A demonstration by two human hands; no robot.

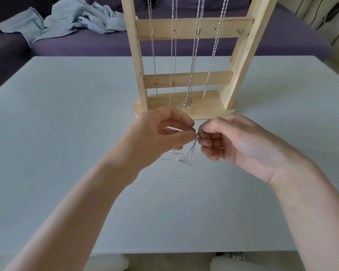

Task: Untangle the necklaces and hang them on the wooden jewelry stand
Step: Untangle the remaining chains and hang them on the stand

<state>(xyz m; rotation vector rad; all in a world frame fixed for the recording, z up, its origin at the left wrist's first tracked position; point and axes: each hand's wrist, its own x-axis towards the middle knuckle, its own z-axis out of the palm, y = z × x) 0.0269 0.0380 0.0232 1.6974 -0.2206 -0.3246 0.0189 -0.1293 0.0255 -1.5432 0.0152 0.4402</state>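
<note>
Pinching silver necklace (186,155) — left hand (160,133), right hand (229,141)

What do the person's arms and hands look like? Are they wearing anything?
Both arms are bare all the way up: no sleeves show. The left hand and right hand wear no gloves, and I see no rings, watch or bracelets on them.
</note>
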